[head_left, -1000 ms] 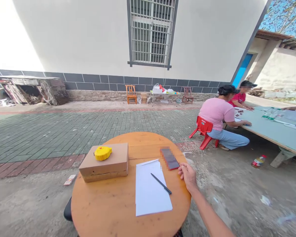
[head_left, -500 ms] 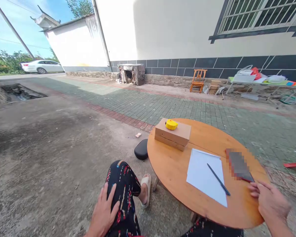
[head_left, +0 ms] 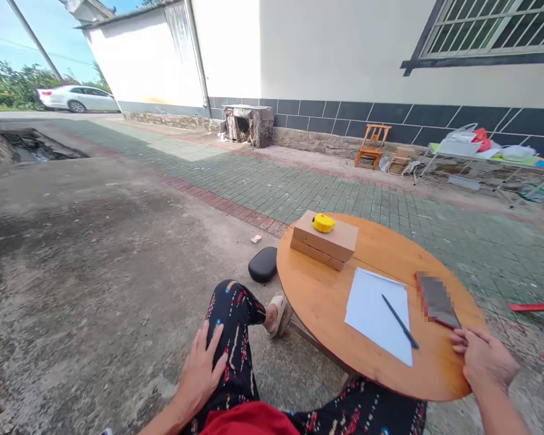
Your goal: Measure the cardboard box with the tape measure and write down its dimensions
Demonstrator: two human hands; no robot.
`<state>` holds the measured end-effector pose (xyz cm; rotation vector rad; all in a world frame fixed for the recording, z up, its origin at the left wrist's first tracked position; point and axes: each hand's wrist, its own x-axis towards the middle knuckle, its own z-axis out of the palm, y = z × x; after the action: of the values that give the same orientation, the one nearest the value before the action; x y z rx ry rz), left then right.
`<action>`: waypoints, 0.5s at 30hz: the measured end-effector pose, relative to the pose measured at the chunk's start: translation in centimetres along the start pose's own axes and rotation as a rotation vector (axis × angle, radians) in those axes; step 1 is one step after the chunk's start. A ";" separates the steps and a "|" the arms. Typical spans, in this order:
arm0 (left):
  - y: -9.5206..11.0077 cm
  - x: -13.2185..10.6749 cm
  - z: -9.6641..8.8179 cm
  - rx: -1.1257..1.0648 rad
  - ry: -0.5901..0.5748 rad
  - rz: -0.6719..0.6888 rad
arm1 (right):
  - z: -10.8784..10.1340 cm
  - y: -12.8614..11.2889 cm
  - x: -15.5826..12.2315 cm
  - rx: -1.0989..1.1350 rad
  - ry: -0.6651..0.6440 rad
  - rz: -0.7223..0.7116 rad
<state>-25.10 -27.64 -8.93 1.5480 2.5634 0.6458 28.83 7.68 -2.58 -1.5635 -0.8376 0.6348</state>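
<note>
On your worktop [head_left: 315,305], a box [head_left: 324,246] carrying a yellow tape measure [head_left: 323,223] stands far left; paper [head_left: 367,308] under a black pen [head_left: 399,321] lies left of the dark, red-edged phone [head_left: 437,300]. Your left hand [head_left: 199,368] spreads over your thigh [head_left: 238,350]; your right hand [head_left: 487,356] curls at the phone's near corner, grip unclear.

no readable text or labels anywhere
</note>
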 end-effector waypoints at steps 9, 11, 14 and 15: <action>-0.9 -1.7 3.3 0.011 -0.196 0.151 | 0.0 0.4 -0.2 0.070 0.043 0.016; 0.2 -0.4 3.5 0.033 -0.228 0.146 | -0.1 0.5 -0.4 0.074 0.041 0.014; 3.1 3.7 3.2 -0.022 -0.144 0.162 | 0.0 0.7 -0.7 0.070 0.028 0.000; 4.4 5.5 2.9 -0.063 -0.104 0.174 | 0.0 0.6 -0.7 0.064 0.024 -0.004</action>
<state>-23.32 -20.20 -9.02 1.7484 2.3293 0.6368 28.50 7.07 -3.25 -1.5083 -0.7944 0.6329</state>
